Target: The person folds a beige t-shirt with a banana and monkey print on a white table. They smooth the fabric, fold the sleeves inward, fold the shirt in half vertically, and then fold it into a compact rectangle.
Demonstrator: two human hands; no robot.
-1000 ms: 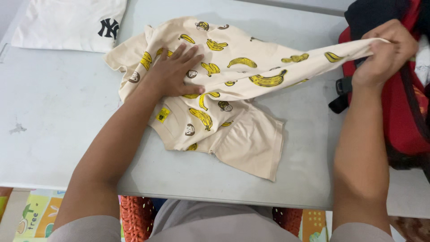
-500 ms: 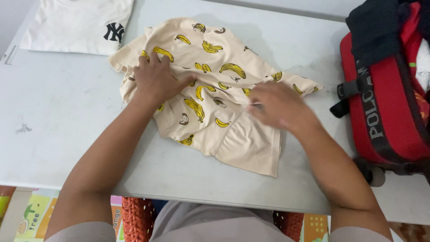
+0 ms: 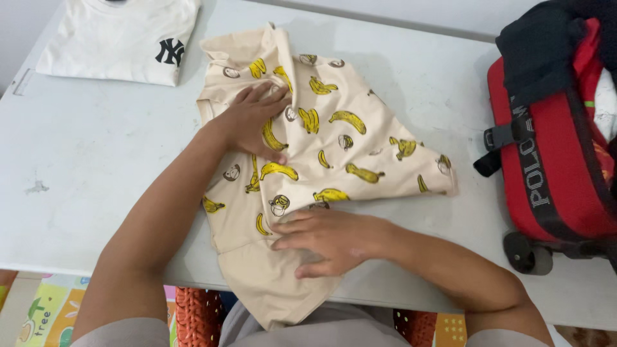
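Since half a second ago, the right hand (image 3: 334, 241) has slid down toward the near edge of the banana-print shirt (image 3: 334, 141), and the cloth has swung round. Both hands lie flat and open on it, grasping nothing: the left hand (image 3: 254, 122) presses its upper part, the right its lower fold. Under them, the shirt lies rumpled on the white tabletop (image 3: 90, 167), its hem hanging over the near edge. Beyond the left hand sits a folded white shirt (image 3: 116, 38); well right of the right hand stands a red bag (image 3: 546, 173).
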